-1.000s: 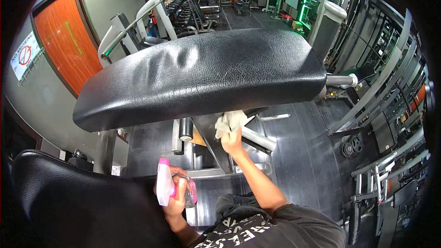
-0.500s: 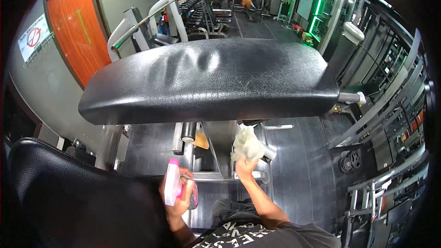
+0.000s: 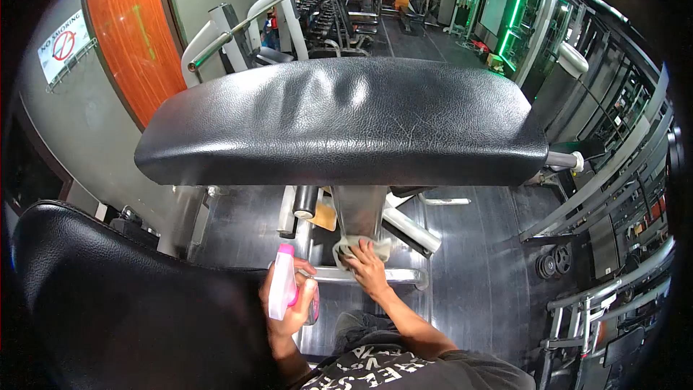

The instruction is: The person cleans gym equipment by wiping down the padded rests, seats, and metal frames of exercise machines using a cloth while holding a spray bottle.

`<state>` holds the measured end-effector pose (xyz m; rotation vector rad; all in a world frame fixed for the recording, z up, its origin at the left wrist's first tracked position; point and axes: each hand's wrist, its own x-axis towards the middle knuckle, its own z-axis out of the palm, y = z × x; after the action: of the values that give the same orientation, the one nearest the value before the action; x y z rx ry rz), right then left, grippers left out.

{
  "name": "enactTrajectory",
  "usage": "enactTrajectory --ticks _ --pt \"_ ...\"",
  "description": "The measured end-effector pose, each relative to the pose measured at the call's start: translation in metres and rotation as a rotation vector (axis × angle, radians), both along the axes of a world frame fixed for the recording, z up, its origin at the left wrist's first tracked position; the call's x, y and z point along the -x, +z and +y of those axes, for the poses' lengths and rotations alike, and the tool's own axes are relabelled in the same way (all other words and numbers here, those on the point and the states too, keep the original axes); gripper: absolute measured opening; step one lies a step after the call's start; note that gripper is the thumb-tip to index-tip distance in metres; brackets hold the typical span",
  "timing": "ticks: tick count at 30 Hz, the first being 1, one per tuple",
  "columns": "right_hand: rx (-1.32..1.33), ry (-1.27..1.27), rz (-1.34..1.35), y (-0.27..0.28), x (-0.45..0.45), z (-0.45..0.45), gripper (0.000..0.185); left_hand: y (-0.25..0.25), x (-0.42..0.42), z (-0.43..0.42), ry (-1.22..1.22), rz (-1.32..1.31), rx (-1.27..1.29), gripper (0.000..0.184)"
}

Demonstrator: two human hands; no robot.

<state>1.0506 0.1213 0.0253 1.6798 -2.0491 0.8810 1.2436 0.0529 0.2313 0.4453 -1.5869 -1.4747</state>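
Note:
My left hand is wrapped round the neck of a spray bottle with a white and pink trigger head; most of the bottle is hidden behind the hand. With my right hand I press a pale cloth against the lower part of a grey metal post. The cloth bunches out on both sides of my fingers. Above both hands spans a long black padded cushion with dents in its top. The post runs from beneath this cushion down to a metal foot bar.
A black padded backrest stands close on my left. Behind the post are a padded roller and a slanting white tube. Weight plates and metal racks are on the right. Dumbbells line the back.
My right hand has moved down and left with the cloth, from beside the post onto its front near the base. My left hand still grips the spray bottle. The view has shifted slightly.

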Motion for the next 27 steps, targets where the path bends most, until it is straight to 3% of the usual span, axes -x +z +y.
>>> enactTrajectory --ticks 2,5,7,11,13,15,17,18,19,21,22,27 --pt "-0.144 0.053 -0.408 0.0 -0.005 0.013 0.052 0.002 0.002 0.001 0.006 0.011 -0.011 0.019" --pt "-0.251 -0.031 -0.576 0.031 -0.001 0.013 0.055 0.005 0.001 0.001 0.004 -0.011 0.001 0.018" --pt "-0.106 0.042 -0.741 0.07 0.003 0.014 0.052 -0.001 0.001 -0.001 -0.008 -0.007 0.013 0.018" --pt "0.298 0.143 -0.824 0.131 0.004 0.002 0.043 -0.002 0.001 0.001 0.008 0.0 -0.005 0.02" --pt "0.6 0.053 -0.711 0.141 -0.001 0.002 0.036 -0.003 0.001 0.001 -0.005 0.007 -0.011 0.021" --pt "0.809 0.053 -0.197 0.142 0.011 -0.006 0.026 -0.004 0.001 0.0 -0.013 0.02 -0.02 0.021" --pt "0.518 0.068 0.218 0.134 0.047 -0.017 0.025 -0.004 0.0 0.0 -0.029 0.04 0.013 0.022" --pt "0.364 -0.085 0.379 0.136 0.049 -0.031 0.032 -0.004 0.0 0.001 -0.03 0.042 0.017 0.022" --pt "0.373 -0.086 0.381 0.135 0.042 -0.032 0.032 -0.003 0.0 0.002 -0.029 0.049 0.022 0.022" --pt "0.348 -0.08 0.132 0.14 0.025 -0.03 0.048 0.0 0.001 -0.001 -0.022 0.067 0.034 0.022" --pt "0.359 -0.129 0.092 0.15 0.016 -0.029 0.043 0.001 0.001 -0.001 -0.025 0.059 0.019 0.022" --pt "0.4 -0.109 0.158 0.106 0.041 -0.038 0.053 0.006 0.001 0.004 -0.028 0.079 0.004 0.021"
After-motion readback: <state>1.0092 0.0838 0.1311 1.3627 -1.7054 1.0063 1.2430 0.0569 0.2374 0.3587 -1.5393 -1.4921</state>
